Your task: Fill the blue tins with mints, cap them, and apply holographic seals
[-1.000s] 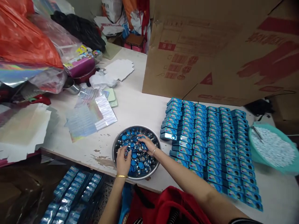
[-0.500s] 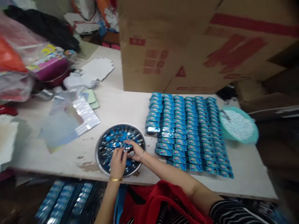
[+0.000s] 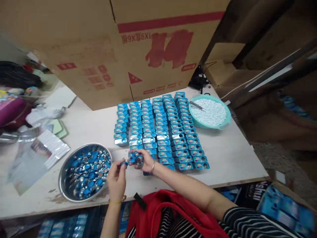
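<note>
My left hand [image 3: 116, 177] pinches one small blue cap [image 3: 123, 163] just right of the round metal bowl [image 3: 64, 167], which is full of blue and silver caps. My right hand [image 3: 145, 161] grips a small bunch of the same caps [image 3: 135, 158] above the table, at the near edge of the rows of blue tins [image 3: 158, 130]. The two hands are close together, almost touching. The tins lie in several neat columns across the middle of the table.
A teal basin [image 3: 224, 124] of small white pieces stands at the back right with a metal tool in it. A large cardboard box [image 3: 119, 49] rises behind the tins. Shiny sheets [image 3: 37, 155] and bags lie left. More blue packs sit under the table.
Both hands have lifted out of the metal bowl and moved right, carrying caps toward the near rows of tins. The view has swung to the right.
</note>
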`<state>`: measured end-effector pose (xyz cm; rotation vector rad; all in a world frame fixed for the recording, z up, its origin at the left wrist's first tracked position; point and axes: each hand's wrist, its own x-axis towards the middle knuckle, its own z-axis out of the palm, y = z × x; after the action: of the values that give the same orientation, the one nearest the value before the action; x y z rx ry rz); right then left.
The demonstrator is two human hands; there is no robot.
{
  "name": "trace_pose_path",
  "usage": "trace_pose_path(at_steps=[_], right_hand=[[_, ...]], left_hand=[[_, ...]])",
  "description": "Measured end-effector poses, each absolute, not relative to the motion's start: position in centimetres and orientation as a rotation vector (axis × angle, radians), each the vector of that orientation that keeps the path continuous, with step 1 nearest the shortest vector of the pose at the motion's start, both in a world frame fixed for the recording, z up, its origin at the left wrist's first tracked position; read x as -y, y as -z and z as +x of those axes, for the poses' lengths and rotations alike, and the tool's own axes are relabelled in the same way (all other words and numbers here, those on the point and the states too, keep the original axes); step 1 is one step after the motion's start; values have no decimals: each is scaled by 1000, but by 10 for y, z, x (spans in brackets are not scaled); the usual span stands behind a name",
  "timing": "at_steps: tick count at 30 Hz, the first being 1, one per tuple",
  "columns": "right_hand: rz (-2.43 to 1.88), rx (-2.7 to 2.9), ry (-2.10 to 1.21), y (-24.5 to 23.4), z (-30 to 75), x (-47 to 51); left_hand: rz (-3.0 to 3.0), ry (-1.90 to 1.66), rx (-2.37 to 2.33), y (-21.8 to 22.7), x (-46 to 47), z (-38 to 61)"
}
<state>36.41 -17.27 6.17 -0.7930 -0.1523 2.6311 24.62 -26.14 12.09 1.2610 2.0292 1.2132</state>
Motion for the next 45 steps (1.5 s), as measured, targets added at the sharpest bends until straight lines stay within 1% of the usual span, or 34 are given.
trace_pose_path(at_steps=[2, 5, 9, 12, 15, 18, 23, 26, 29, 34, 36, 38, 42, 45], right_hand=[[-759, 131, -2594, -65, 410, 164], [-743, 128, -2551, -70, 464, 152], [-772, 112, -2481, -68, 508, 131], [-874, 94, -2432, -59, 526, 108], [-934, 80, -2365, -49, 539, 80], [-871, 91, -2288, -44, 548, 53], [-832, 138, -2178, -38, 555, 12], [-847, 178, -2145, -35, 554, -7], [-845, 240, -2115, -32, 553, -21], [-932, 313, -2126, -32, 552, -35], [-1009, 362, -2133, -34, 551, -40], [-1081, 421, -2137, -37, 549, -44], [-1234, 520, -2105, -38, 545, -51], [-1333, 545, -2075, -37, 543, -55]], left_hand=[[1055, -1242, -1975, -116, 245, 282], [896, -1248, -1873, -105, 224, 323], [869, -1179, -1834, -92, 196, 354], [926, -1061, -1855, -81, 159, 358], [1061, -946, -1862, -68, 98, 352], [1233, -837, -1922, -57, 18, 347], [1574, -528, -2044, -42, -109, 354], [1700, -306, -2090, -32, -163, 364], [1741, -127, -2095, -22, -199, 372], [1684, 191, -2073, -15, -234, 378], [1692, 354, -2061, -18, -243, 380], [1722, 443, -2051, -24, -247, 383], [1802, 389, -2011, -41, -226, 393], [1845, 215, -1794, -53, -185, 401]])
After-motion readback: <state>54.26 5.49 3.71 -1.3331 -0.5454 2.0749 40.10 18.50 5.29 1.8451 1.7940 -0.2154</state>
